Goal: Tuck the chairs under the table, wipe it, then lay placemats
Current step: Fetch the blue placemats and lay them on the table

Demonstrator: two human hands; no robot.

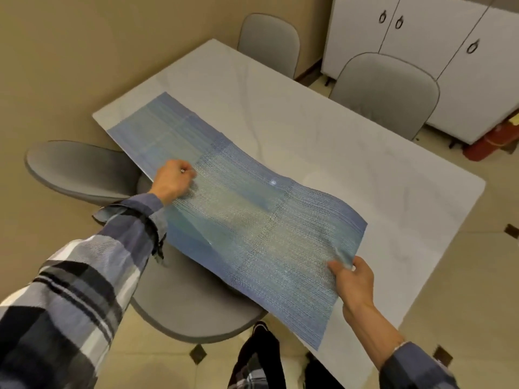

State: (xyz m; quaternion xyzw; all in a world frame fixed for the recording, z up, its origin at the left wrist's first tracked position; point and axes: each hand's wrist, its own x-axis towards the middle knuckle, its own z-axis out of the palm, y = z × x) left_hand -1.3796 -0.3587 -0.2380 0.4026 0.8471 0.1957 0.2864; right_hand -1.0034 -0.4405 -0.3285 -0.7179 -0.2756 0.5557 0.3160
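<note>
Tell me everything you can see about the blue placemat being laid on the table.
The blue placemat is a long woven sheet in blue and teal patches. It lies rippled along the near edge of the white marble-look table, its near end lifted and overhanging. The left hand pinches its near long edge; the right hand grips the raised end.

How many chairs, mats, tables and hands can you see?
Chairs: 4
Placemats: 2, far one, near one
Table: 1
Hands: 2, left hand, right hand
Total: 9
</note>
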